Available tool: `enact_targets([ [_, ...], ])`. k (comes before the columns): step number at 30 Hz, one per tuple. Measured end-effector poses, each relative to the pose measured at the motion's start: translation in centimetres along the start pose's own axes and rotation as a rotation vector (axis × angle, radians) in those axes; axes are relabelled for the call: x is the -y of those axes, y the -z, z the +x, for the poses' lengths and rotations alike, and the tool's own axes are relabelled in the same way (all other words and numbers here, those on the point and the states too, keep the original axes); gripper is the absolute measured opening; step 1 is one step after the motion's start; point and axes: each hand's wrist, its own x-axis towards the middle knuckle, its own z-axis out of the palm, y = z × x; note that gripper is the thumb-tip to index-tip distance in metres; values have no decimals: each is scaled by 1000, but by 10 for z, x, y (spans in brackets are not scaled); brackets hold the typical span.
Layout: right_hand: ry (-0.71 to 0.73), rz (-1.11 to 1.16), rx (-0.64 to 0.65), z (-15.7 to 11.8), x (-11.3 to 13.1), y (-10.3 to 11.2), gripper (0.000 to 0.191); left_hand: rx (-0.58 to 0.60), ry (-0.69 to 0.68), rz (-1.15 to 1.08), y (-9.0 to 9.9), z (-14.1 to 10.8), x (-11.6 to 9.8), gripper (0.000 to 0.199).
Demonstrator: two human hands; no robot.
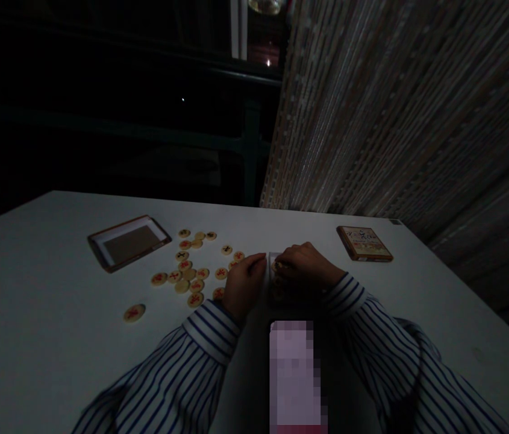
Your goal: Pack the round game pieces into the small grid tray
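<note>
Mostly, loose pcs (184, 265) L of hands (243, 284)

Pieces (195, 299) are pale tan, marked red or black; some show plain. Sleeves (164, 374): white, dark-blue stripes. Tray (134, 244): brown rim, whitish inner walls, grey-brown floor. Box (365, 243): brown edges, cream top, dark lettering. Curtain (349, 108) hangs beige-brown, pale-flecked. Screen (293, 374): pinkish lilac. Table (55, 289): greyish white.

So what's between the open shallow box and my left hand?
Scattered round game pieces, some marked red, some black, lie between the open box and your left hand, in the head view.
</note>
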Motion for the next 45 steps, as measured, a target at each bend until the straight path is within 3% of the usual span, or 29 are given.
enact_targets([
  [15,-10,-12,-4,0,1,0,29,-5,27,-2,2,0,-8,27],
  [23,9,-21,-26,1,3,2,28,-31,3,1,1,0,-1,25],
  [32,31,-35,46,1,5,5,27,-29,-8,9,2,0,-3,26],
  [45,39,-4,42,1,4,4,22,-21,5,5,2,0,-4,26],
])
